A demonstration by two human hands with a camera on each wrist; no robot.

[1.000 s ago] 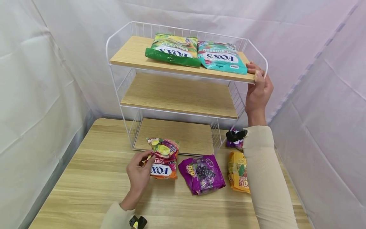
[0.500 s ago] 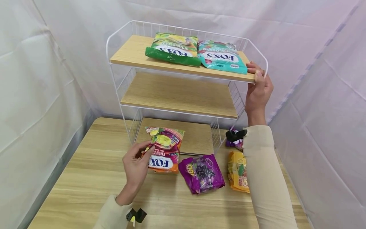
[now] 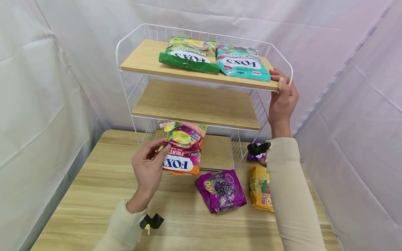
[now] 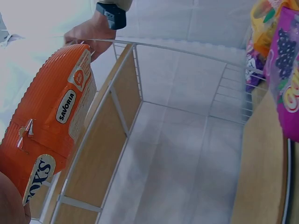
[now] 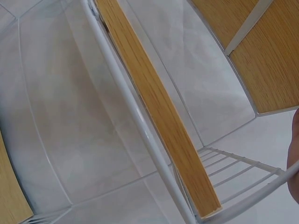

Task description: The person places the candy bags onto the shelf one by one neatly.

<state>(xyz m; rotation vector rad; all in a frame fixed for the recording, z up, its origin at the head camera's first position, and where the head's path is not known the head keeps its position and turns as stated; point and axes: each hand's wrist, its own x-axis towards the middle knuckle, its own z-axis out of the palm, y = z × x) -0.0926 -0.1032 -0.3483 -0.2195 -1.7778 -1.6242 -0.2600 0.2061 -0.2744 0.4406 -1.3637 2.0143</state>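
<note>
My left hand (image 3: 149, 170) pinches a red and orange Fox's candy bag (image 3: 182, 150) by its left side, thumb across the front. The bag is tilted up above the table, overlapping the bottom shelf (image 3: 218, 150) and reaching the front edge of the middle shelf (image 3: 194, 104) in the head view. Its orange base (image 4: 46, 116) shows in the left wrist view. At the rack's upper right, my right hand (image 3: 284, 101) grips the front corner of the top shelf (image 3: 141, 57). On that shelf lie a green Fox's bag (image 3: 191, 52) and a teal Fox's bag (image 3: 242, 62), side by side.
A purple grape candy bag (image 3: 221, 191) lies on the wooden table (image 3: 94, 181) in front of the white wire rack (image 3: 125, 90). Right of it are a yellow candy bag (image 3: 260, 188), partly behind my right sleeve, and a smaller purple bag (image 3: 255, 158). White cloth hangs around the table.
My left hand has raised the red and orange candy bag from near the table up toward the middle shelf's edge. My right hand stays on the top shelf's corner.
</note>
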